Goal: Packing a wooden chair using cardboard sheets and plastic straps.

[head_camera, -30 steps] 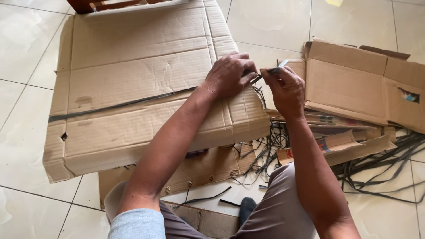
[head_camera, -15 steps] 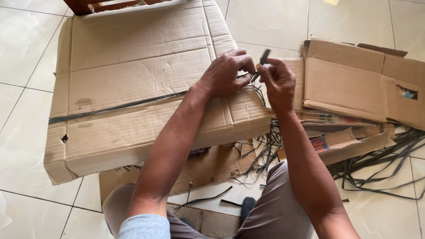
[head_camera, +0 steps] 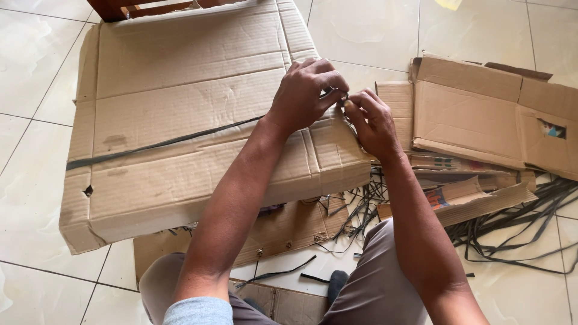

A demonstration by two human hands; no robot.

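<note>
The left hand (head_camera: 307,90) and right hand (head_camera: 373,120) meet at the right edge of a flattened cardboard box (head_camera: 180,120) lying on the tiled floor (head_camera: 24,72), both pinched shut on the end of a dark strap (head_camera: 162,141) (it runs across the box). Loose dark strips (head_camera: 512,229) and more cardboard (head_camera: 481,114) lie toward the floor's right edge.

Between the fingertips of the left hand (head_camera: 306,90) and right hand (head_camera: 372,120), near the frame's centre, sits something small and dark, too tiny to identify. The dark strap (head_camera: 162,142) disappears under the left wrist. A brown wooden piece (head_camera: 120,8) is cut off at the top edge. The black strips (head_camera: 518,232) run off the right edge.
</note>
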